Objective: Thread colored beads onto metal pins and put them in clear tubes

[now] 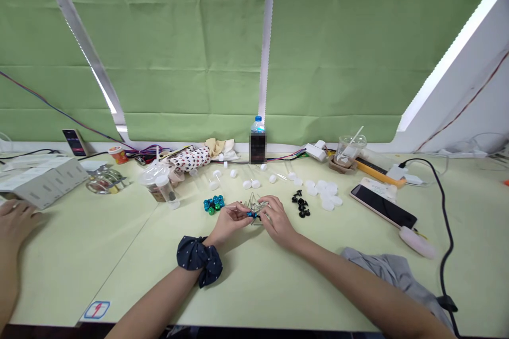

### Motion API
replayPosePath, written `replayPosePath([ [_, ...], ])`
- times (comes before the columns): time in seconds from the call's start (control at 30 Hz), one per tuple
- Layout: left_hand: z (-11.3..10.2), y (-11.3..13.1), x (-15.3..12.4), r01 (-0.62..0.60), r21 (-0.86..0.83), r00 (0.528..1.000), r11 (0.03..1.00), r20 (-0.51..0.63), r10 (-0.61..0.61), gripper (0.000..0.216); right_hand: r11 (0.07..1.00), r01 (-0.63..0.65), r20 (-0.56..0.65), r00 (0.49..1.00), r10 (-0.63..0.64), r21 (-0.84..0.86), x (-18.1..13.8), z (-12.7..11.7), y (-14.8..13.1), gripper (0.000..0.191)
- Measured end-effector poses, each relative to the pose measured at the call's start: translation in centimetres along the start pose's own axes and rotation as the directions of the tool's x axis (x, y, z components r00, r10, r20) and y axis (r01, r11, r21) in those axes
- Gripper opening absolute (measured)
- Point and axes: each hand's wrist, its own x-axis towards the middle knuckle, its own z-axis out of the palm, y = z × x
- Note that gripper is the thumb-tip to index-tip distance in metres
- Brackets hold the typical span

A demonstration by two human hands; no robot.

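My left hand [229,221], with a dark dotted scrunchie [200,260] on its wrist, pinches a small blue bead [250,214] at the middle of the pale green table [99,243]. My right hand [278,217] meets it from the right, fingers closed on a thin clear tube or pin that I cannot make out well. A small heap of clear tubes [254,202] lies just behind the fingertips. Blue and green beads [213,204] sit in a cluster to the left, small black pieces [301,204] to the right.
White caps [326,193] lie scattered behind. A phone [383,205] and a black cable [445,212] lie at right, grey cloth [387,270] at front right. A water bottle [257,140] stands at the back, lidded cups [157,183] at left. Another person's hand [14,222] rests far left.
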Motion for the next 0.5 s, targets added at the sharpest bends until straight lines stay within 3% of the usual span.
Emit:
replayPosePath([
  [0.43, -0.33, -0.23, 0.20, -0.023, 0.010, 0.999, 1.000, -0.026, 0.023, 0.022, 0.999, -0.035, 0.004, 0.999, 0.035, 0.008, -0.02, -0.26, -0.08, 0.015],
  [0.5, -0.39, -0.23, 0.28, -0.040, 0.011, 0.998, 0.999, -0.058, 0.040, 0.023, 1.000, -0.020, -0.013, 1.000, 0.020, -0.005, -0.01, -0.36, -0.03, 0.025],
])
